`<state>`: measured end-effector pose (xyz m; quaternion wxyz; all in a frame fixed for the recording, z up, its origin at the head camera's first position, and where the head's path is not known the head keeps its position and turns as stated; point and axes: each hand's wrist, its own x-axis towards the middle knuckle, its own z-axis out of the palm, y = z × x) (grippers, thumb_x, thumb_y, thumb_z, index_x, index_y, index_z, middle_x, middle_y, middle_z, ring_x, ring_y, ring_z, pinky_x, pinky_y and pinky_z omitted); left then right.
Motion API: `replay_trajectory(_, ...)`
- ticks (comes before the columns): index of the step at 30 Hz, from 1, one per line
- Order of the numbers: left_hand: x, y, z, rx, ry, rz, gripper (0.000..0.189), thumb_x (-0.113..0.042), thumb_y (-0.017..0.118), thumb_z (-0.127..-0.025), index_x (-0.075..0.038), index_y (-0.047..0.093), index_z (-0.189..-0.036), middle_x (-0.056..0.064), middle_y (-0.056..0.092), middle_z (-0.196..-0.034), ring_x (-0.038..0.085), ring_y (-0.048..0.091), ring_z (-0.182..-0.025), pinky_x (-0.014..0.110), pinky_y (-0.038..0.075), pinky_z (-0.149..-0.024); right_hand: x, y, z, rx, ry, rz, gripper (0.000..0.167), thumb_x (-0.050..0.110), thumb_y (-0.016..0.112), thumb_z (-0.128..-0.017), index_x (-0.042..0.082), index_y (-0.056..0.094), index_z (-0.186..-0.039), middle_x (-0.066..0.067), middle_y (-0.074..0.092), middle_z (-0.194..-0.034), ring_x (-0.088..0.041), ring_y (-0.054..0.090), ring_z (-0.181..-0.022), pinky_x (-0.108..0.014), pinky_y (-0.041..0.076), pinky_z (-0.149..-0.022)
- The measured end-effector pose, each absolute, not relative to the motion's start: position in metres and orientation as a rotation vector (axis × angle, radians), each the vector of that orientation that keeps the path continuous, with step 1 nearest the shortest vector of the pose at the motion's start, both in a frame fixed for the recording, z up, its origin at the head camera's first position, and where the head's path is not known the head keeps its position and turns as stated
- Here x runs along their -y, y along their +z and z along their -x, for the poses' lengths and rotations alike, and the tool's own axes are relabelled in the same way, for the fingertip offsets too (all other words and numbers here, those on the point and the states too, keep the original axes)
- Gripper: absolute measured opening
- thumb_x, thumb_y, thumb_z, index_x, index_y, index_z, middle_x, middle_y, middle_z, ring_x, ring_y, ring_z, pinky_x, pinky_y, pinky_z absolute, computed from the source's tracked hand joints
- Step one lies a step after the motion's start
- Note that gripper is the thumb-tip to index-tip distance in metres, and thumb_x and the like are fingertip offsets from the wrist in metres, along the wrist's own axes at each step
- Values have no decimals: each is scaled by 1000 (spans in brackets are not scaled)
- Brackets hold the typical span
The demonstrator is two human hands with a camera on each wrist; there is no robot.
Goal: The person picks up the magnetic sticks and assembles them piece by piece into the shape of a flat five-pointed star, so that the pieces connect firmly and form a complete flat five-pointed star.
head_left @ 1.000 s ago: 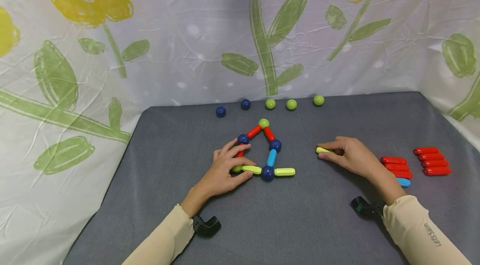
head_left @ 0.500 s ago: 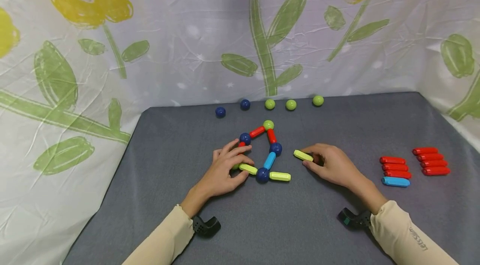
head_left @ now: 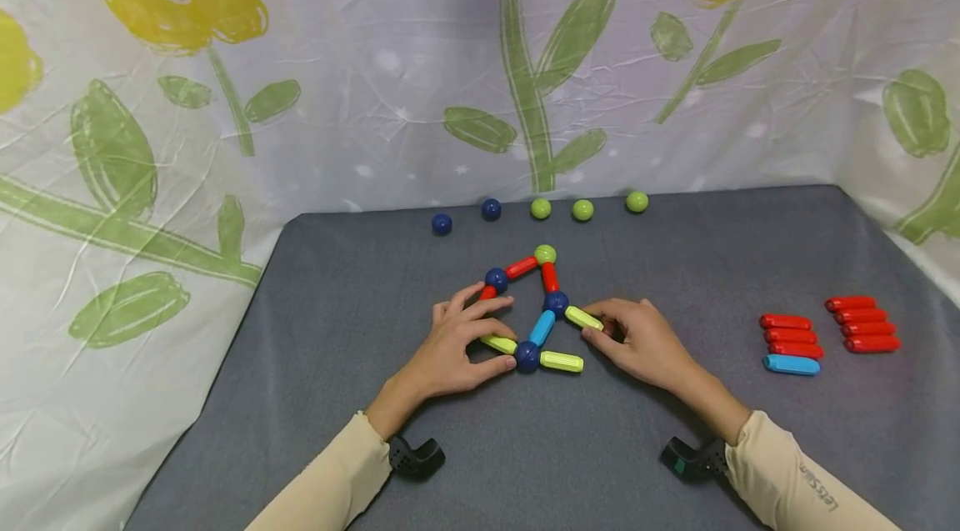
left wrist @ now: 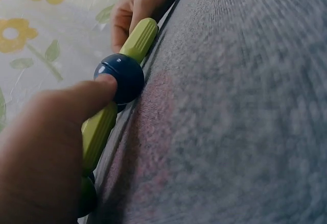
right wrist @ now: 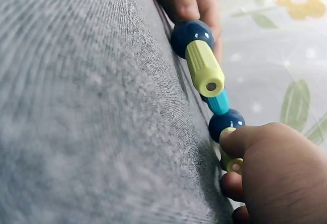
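Note:
In the head view a ring of magnetic sticks and balls lies on the table. A green ball [head_left: 545, 253] tops it, with red sticks [head_left: 522, 267] running to a blue ball on either side. My left hand [head_left: 461, 343] rests spread over its left side, thumb on the lower blue ball [left wrist: 125, 78], covering part of a yellow-green stick [left wrist: 99, 132]. Another yellow-green stick [right wrist: 204, 68] juts right from that ball. My right hand [head_left: 637, 343] pinches a third yellow-green stick [head_left: 584, 318], its end at the right blue ball [head_left: 556, 303]. A light-blue stick [head_left: 542, 328] joins these two balls.
Two loose blue balls [head_left: 442, 223] and three green balls [head_left: 582, 210] line the far table edge. At the right lie several red sticks [head_left: 792, 336] in two stacks, with one light-blue stick [head_left: 792, 364]. A flower-printed cloth [head_left: 360, 81] hangs behind the grey table [head_left: 360, 281].
My right hand has carried its yellow-green stick left to the right blue ball. The ring's top has shifted right. My left hand has stayed nearly in place, its thumb now on the lower blue ball.

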<state>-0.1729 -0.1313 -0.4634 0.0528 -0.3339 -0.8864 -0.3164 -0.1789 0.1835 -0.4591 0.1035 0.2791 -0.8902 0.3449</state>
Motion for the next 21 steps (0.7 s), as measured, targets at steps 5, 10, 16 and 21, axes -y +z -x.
replay_trajectory(5,131,-464,173,2676,-934,962,17,-51,72,-90,-36,73,-98,0,52,-154,38,21,-155,62,17,-106,-185,-462,178,2624,1068,-864,25,17,79,-89,17,75,-114,15,59,-74,0,45,-58,-29,27,-73)
replay_trajectory(10,130,-463,174,2634,-820,868,19,-49,66,-93,-31,72,-94,3,56,-149,43,27,-151,67,16,-104,-186,-463,178,2592,1133,-959,39,11,82,-84,17,72,-121,15,58,-78,0,42,-59,-31,22,-72)
replay_trajectory(16,121,-457,169,2597,-684,984,38,-50,65,-94,-30,68,-127,-1,61,-138,29,42,-142,64,19,-105,-186,-464,178,2597,1080,-974,38,12,83,-83,17,72,-119,14,58,-82,-1,41,-63,-28,25,-72)
replay_trajectory(21,109,-456,159,2610,-553,1104,35,-54,69,-92,-37,70,-122,-7,64,-124,14,52,-122,60,22,-106,-185,-463,178,2628,1030,-942,31,18,85,-83,20,74,-112,11,58,-86,-5,43,-69,-29,28,-73)
